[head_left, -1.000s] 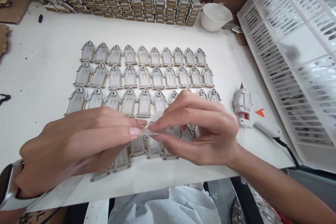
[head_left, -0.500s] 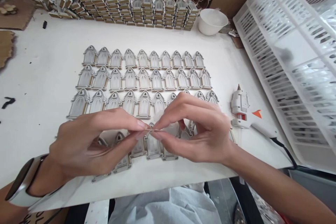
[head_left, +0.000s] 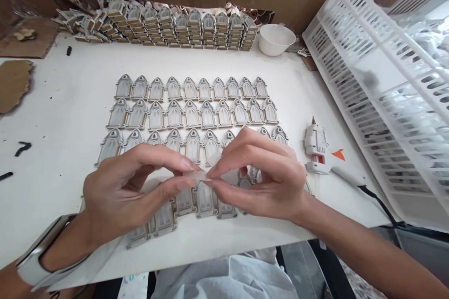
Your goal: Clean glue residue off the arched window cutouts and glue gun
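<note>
My left hand [head_left: 131, 187] and my right hand [head_left: 261, 177] meet over the near rows of small arched window-shaped pieces [head_left: 191, 114] laid flat on the white table [head_left: 66, 117]. Both hands pinch the same thin translucent sheet [head_left: 199, 175] between thumb and forefinger, left hand on its left end, right hand on its right end. The sheet hangs just above the lowest row of arched pieces [head_left: 205, 201], which my hands partly hide. A watch sits on my left wrist [head_left: 37, 254].
Stacks of the same arched pieces [head_left: 175, 25] line the table's far edge, with a white bowl [head_left: 277, 39] beside them. A white glue gun [head_left: 317, 147] lies right of the rows, its cord trailing off. A white slotted crate [head_left: 382, 70] stands at the right. Cardboard scraps [head_left: 14, 81] lie at the left.
My left hand has drawn back and turned, its wrist and watch now showing. Both hands keep pinching the thin sheet. The view has tilted down a little.
</note>
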Demonstrator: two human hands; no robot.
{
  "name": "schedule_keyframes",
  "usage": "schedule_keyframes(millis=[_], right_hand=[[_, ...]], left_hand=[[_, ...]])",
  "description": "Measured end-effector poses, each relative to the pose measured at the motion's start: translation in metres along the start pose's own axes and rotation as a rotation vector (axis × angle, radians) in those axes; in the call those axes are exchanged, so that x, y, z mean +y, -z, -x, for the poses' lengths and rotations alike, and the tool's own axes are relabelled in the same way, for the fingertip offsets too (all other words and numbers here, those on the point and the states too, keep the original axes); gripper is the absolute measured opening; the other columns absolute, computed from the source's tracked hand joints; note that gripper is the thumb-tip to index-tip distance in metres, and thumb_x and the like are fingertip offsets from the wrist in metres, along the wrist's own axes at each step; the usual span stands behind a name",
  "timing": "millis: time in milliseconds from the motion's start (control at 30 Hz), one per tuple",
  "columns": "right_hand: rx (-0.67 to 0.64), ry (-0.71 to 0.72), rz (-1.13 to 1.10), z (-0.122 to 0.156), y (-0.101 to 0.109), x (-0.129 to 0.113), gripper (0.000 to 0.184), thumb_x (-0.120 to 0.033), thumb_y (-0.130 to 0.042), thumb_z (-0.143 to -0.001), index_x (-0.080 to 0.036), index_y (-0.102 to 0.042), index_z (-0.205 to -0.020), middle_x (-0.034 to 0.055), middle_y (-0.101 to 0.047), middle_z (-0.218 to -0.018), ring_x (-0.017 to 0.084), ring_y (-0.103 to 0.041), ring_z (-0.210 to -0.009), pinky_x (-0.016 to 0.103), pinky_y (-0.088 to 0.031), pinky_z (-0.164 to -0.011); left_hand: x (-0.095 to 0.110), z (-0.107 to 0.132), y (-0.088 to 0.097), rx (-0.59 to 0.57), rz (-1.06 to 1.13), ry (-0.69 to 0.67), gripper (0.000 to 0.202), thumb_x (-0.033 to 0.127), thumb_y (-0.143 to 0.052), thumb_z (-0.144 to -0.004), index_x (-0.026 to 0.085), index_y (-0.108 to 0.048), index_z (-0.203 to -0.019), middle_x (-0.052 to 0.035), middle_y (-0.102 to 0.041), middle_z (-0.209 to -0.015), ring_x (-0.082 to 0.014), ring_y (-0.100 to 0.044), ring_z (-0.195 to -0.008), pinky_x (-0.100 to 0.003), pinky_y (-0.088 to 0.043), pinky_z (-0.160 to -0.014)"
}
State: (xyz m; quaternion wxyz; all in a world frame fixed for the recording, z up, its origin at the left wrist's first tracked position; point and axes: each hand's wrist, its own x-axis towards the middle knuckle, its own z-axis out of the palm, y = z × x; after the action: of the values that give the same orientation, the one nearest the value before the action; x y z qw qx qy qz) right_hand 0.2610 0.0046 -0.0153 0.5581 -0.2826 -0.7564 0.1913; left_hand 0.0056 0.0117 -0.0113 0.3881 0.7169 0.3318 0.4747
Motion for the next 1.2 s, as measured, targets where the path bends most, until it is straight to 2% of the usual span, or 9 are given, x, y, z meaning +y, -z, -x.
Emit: schedule_keyframes(millis=[100, 200, 333, 433, 667, 800, 900, 1067, 1200], right_hand=[[-0.007, 0.074, 0.114, -0.001, 0.002, -0.002, 0.015, -0.007, -0.089, -0.099, -0.02, -0.081, -0.1, 0.001, -0.084, -0.088, 0.014, -0.076, -0.075, 0.029, -0.066, -0.068], [-0.034, 0.115, 0.196, 0.0, 0.003, -0.002, 0.012, -0.011, -0.088, -0.104, -0.021, -0.08, -0.104, 0.0016, -0.085, -0.09, 0.014, -0.075, -0.074, 0.03, -0.066, -0.068], [-0.008, 0.17, 0.312, 0.005, 0.004, 0.001, 0.007, -0.016, -0.084, -0.108, -0.021, -0.08, -0.11, 0.0031, -0.084, -0.091, 0.016, -0.067, -0.071, 0.032, -0.057, -0.06], [-0.001, 0.198, 0.379, 0.007, 0.002, 0.003, 0.009, -0.015, -0.083, -0.107, -0.021, -0.079, -0.112, 0.0028, -0.083, -0.091, 0.016, -0.064, -0.069, 0.032, -0.053, -0.057], [0.062, 0.181, 0.296, 0.005, -0.008, 0.002, 0.009, -0.02, -0.088, -0.105, -0.019, -0.081, -0.111, 0.003, -0.084, -0.09, 0.015, -0.067, -0.069, 0.031, -0.056, -0.059], [0.112, 0.031, 0.194, 0.001, -0.007, 0.003, 0.016, -0.014, -0.073, -0.102, -0.021, -0.083, -0.111, 0.0037, -0.086, -0.092, 0.018, -0.075, -0.074, 0.033, -0.06, -0.065], [0.039, -0.131, 0.282, 0.0, -0.003, 0.006, 0.021, -0.013, -0.068, -0.103, -0.022, -0.085, -0.111, 0.0028, -0.086, -0.092, 0.017, -0.075, -0.072, 0.031, -0.057, -0.064], [-0.144, -0.33, 0.425, 0.004, -0.002, 0.015, 0.036, -0.012, -0.067, -0.102, -0.018, -0.082, -0.135, 0.0044, -0.089, -0.095, 0.021, -0.079, -0.078, 0.033, -0.055, -0.071], [-0.232, -0.397, 0.466, 0.008, -0.005, 0.02, 0.027, -0.015, -0.068, -0.107, -0.021, -0.086, -0.125, 0.0076, -0.09, -0.103, 0.027, -0.083, -0.095, 0.036, -0.057, -0.078]], left_hand=[[0.012, -0.005, -0.008, 0.022, 0.052, 0.164, 0.018, 0.021, -0.096, -0.098, 0.034, -0.09, -0.108, 0.0021, -0.092, -0.095, -0.0182, -0.09, -0.084, -0.023, -0.076, -0.078], [0.019, -0.008, -0.013, 0.024, 0.167, 0.375, 0.011, 0.033, -0.099, -0.097, 0.036, -0.09, -0.104, 0.0025, -0.093, -0.094, -0.018, -0.092, -0.087, -0.018, -0.074, -0.078], [0.013, -0.005, -0.012, 0.01, 0.309, 0.578, 0.025, 0.045, -0.099, -0.097, 0.035, -0.092, -0.12, -0.0035, -0.095, -0.105, -0.0242, -0.094, -0.101, -0.023, -0.077, -0.087], [0.006, 0.0, -0.012, 0.009, 0.425, 0.684, 0.036, 0.047, -0.099, -0.098, 0.036, -0.09, -0.13, -0.0044, -0.095, -0.113, -0.0236, -0.093, -0.106, -0.025, -0.076, -0.094], [0.01, -0.004, -0.017, 0.043, 0.522, 0.682, 0.032, 0.046, -0.1, -0.097, 0.038, -0.091, -0.127, -0.0014, -0.093, -0.111, -0.0135, -0.087, -0.095, -0.012, -0.069, -0.087], [0.013, -0.011, -0.015, 0.084, 0.547, 0.652, 0.032, 0.048, -0.102, -0.094, 0.038, -0.092, -0.124, -0.0024, -0.094, -0.115, -0.0152, -0.089, -0.104, -0.014, -0.07, -0.096], [0.014, -0.012, -0.01, 0.098, 0.574, 0.628, 0.032, 0.047, -0.102, -0.095, 0.038, -0.093, -0.125, -0.0034, -0.094, -0.111, -0.017, -0.091, -0.101, -0.017, -0.072, -0.094], [0.013, -0.01, -0.007, 0.091, 0.595, 0.592, 0.031, 0.044, -0.102, -0.095, 0.036, -0.094, -0.124, -0.0037, -0.094, -0.108, -0.0194, -0.092, -0.093, -0.02, -0.076, -0.086], [0.01, -0.013, -0.007, 0.108, 0.591, 0.591, 0.037, 0.045, -0.106, -0.09, 0.034, -0.094, -0.123, -0.0041, -0.094, -0.109, -0.0204, -0.092, -0.091, -0.021, -0.077, -0.082]])
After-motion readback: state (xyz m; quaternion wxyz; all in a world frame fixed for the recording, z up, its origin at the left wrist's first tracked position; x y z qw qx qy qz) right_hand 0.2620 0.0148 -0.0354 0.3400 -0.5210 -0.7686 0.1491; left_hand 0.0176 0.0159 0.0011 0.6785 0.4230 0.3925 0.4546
